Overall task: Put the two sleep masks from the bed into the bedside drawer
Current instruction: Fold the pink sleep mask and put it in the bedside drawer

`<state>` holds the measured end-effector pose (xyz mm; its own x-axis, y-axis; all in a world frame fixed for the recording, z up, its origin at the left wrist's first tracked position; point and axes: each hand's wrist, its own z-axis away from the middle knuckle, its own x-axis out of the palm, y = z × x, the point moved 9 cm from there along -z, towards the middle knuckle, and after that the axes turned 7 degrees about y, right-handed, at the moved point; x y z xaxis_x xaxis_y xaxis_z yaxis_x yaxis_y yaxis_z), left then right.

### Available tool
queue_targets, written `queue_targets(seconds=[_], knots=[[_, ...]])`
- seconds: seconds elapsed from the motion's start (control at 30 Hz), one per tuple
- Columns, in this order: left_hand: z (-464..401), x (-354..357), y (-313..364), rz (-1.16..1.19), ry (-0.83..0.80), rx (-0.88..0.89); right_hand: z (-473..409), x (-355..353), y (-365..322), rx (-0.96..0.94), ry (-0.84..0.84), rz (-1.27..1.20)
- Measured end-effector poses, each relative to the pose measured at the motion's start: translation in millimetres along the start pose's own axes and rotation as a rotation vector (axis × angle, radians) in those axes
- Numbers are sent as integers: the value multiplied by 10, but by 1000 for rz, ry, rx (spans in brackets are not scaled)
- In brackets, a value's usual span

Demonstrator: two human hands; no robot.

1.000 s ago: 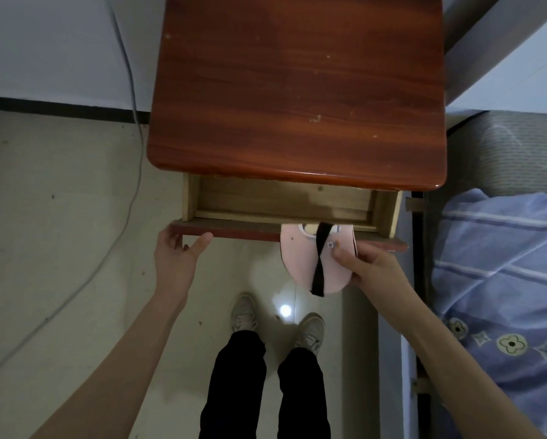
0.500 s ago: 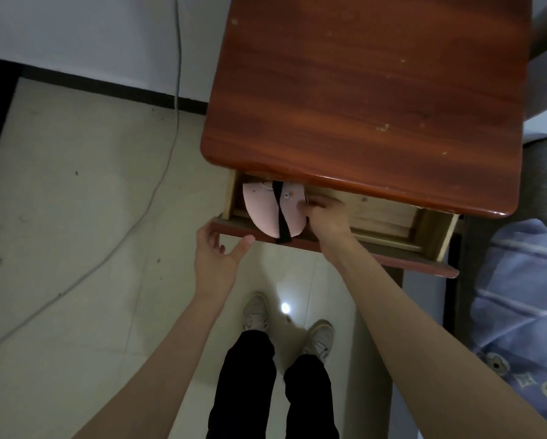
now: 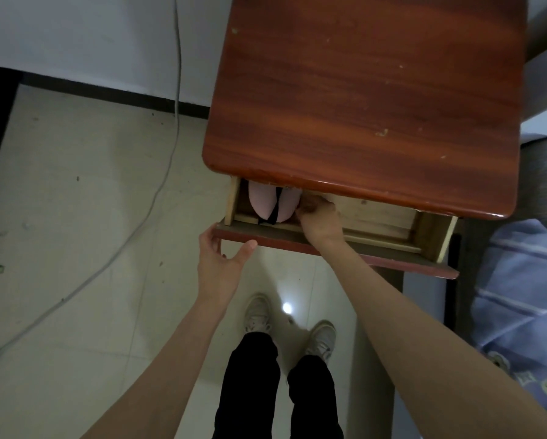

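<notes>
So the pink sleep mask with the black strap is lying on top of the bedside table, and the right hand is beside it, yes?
Not quite. The head view shows the pink sleep mask inside the open drawer, partly under the bedside table top, not on it. The right hand is indeed beside it, reaching into the drawer.

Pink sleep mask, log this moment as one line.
pink sleep mask in open drawer | right hand beside it | left hand on drawer front

Open drawer (image 3: 389,217) holds pink sleep mask (image 3: 267,202), left end.
</notes>
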<state>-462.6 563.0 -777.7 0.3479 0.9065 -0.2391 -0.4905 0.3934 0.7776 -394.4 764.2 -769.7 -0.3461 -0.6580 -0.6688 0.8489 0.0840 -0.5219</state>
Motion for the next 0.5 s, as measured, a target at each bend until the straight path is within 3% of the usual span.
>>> queue_targets(seconds=[0.1, 0.2, 0.37, 0.5], knots=[[-28, -51, 84, -111, -23, -26, 296, -63, -21, -105, -78, 109], [-27, -185, 295, -409, -56, -17, 713, -257, 3, -193, -127, 228], [696, 29, 951, -986, -388, 492, 1539, -859, 91, -304, -70, 417], [1690, 290, 1235, -1130, -600, 841, 2258, -1415, 119, -269, 82, 354]])
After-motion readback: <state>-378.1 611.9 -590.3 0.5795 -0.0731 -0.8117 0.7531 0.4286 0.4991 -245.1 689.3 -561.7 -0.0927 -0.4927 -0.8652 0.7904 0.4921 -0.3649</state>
